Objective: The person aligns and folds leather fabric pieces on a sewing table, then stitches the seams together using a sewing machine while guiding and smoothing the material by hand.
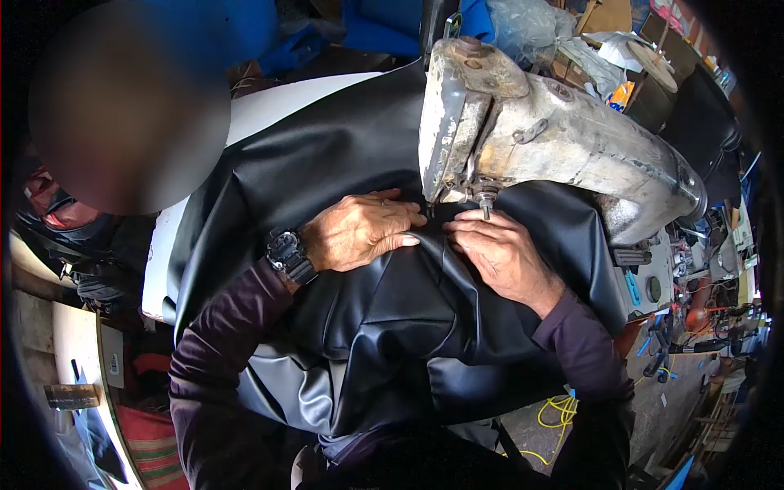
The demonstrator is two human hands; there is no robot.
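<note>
A large sheet of shiny black leatherette (392, 298) is bunched in folds across the sewing table and hangs down over the front edge. An old, worn sewing machine (523, 122) stands over it, its needle area just beyond my fingertips. My left hand (363, 231), with a watch on the wrist, pinches a fold of the leatherette left of the needle, thumb towards me. On the other side, close under the presser area, my right hand (502, 251) grips the material with curled fingers. The needle tip and the seam are partly hidden by the hands and folds.
White tabletop (167, 273) shows along the left. A light blue tool (632, 287) and a dark round object (653, 287) lie at the right end of the table. Yellow cable (558, 412) coils on the floor. A blurred round patch covers the upper left.
</note>
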